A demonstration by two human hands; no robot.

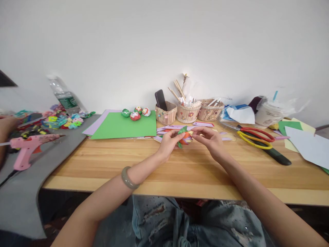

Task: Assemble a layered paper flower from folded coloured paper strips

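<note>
Between my two hands is a small folded paper flower [185,135] in orange, green and yellow, held just above the table. My left hand [168,143], with a bangle on that wrist, pinches it from the left, thumb on the orange part. On the other side, the fingertips of my right hand [210,140] are closed at its yellow edge; exactly what they grip is too small to make out. Behind the hands lie lilac and red paper strips [177,127]. Several finished-looking paper flowers [135,116] sit on a green sheet [123,127] to the left.
Three decorated baskets [189,112] stand along the wall, holding a phone, sticks and pens. Red-and-yellow-handled scissors [254,137] and a black-handled tool [279,157] lie right, near a plastic cup [268,115] and paper sheets [312,145]. Left are a pink glue gun [25,147], a bottle [67,99] and another person's arm [6,128].
</note>
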